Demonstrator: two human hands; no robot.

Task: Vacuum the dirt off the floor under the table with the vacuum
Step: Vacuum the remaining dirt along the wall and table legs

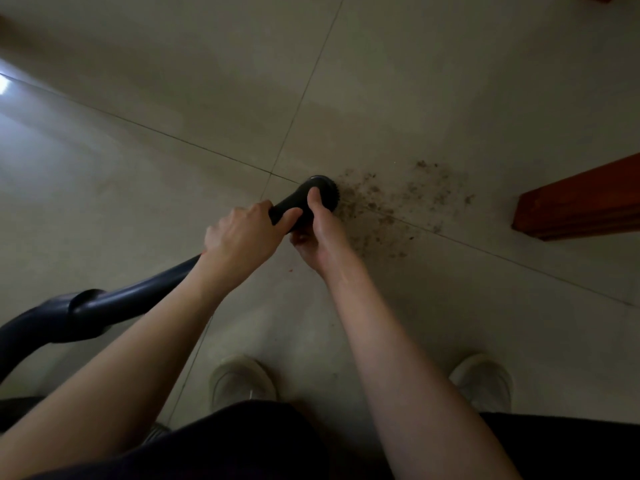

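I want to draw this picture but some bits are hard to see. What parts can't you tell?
Head view only:
- Vacuum: its body is cut off by the left edge.
- Brush head: its underside faces the floor, and the right hand covers part of it.
- Table leg: cut off by the right edge; no tabletop shows.
- Dirt: specks too small to identify.
- Left hand: its fingers are hidden under the tube.

Both arms outstretched, left hand point(239, 233) and right hand point(317, 233) curled, gripping.

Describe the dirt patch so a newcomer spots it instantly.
Find the red-brown wooden table leg at the right edge. Left of it, on the pale tiled floor, lies the dirt, dark scattered crumbs straddling a grout line, by the black vacuum nozzle.
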